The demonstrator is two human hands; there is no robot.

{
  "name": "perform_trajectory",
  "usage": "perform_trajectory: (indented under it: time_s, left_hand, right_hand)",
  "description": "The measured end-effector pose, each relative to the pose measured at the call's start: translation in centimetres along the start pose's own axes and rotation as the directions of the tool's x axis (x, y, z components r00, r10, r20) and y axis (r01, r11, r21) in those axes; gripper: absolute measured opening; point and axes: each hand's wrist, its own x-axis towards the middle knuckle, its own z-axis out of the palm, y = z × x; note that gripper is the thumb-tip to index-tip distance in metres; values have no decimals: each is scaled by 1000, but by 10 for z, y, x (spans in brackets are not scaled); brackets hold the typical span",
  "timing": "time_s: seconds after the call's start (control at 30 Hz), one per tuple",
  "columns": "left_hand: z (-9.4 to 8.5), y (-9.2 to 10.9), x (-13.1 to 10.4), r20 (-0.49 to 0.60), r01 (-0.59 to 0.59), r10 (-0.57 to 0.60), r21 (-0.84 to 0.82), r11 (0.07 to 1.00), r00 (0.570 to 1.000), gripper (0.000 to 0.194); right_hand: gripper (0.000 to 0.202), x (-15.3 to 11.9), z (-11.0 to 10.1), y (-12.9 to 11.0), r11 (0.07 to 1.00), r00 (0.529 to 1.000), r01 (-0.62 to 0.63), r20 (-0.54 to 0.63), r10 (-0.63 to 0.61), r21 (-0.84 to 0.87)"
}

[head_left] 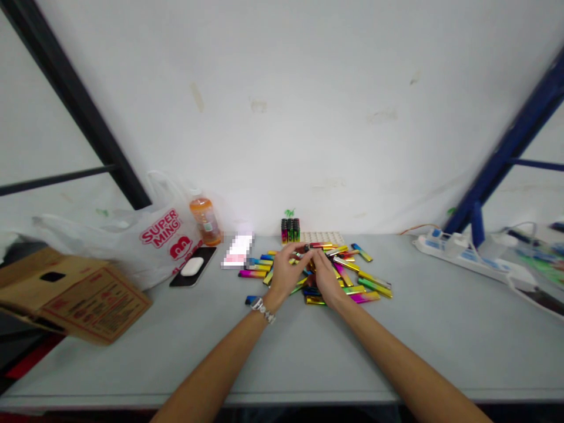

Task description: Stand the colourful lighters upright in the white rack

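Note:
My left hand point(288, 271), with a silver bracelet at the wrist, is closed over a heap of shiny multicoloured lighters point(346, 264). A small dark end shows at its fingertips, apparently the top of a lighter. Against it, fingertips meeting, my right hand point(326, 277) is closed too; what it grips is hidden by the fingers. Loose lighters in gold, magenta, green and blue lie at all angles around both hands. Behind them, several lighters point(290, 230) stand upright in a tight block at the left end of a pale tray with holes point(324, 237).
To the left are an open cardboard box point(97, 302), a white plastic bag point(132, 235), an orange drink bottle point(205, 220), a black phone point(205, 267) with a white case point(192, 267) on it, and a blurred bright screen point(238, 251). A power strip point(476, 261) lies right.

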Motion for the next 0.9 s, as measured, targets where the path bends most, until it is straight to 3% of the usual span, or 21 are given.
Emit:
perform_trajectory:
  time_s: [0.17,0.27,0.33,0.47,0.6,0.77,0.9]
  left_hand:
    - [-7,2,10,50,-23,19,71,997,999,31]
    - [-11,2,31,123,-83,71,102,991,990,25]
    - [-13,3,52,185,-120,97,117,986,978,21]
    - [-13,6,103,371,-226,113,277,934,922,13]
    - [-3,4,141,485,-358,63,544,759,872,15]
    - [12,-10,162,503,-370,-71,717,591,861,21]
    - [16,-24,170,511,-373,-116,746,551,852,23]
  right_hand:
    - [25,7,-8,1,984,989,147,3,-147,-104]
    - [21,17,-20,-2,913,942,322,-8,-334,-250]
    - [23,24,-29,-5,859,912,372,-35,-409,-351]
    - [21,33,-43,-9,852,907,333,-109,-406,-405]
    - [18,35,-46,-6,837,910,328,-93,-405,-438]
    - [17,36,-45,0,797,913,352,-7,-408,-490]
    - [20,38,-46,1,810,921,323,-34,-388,-489]
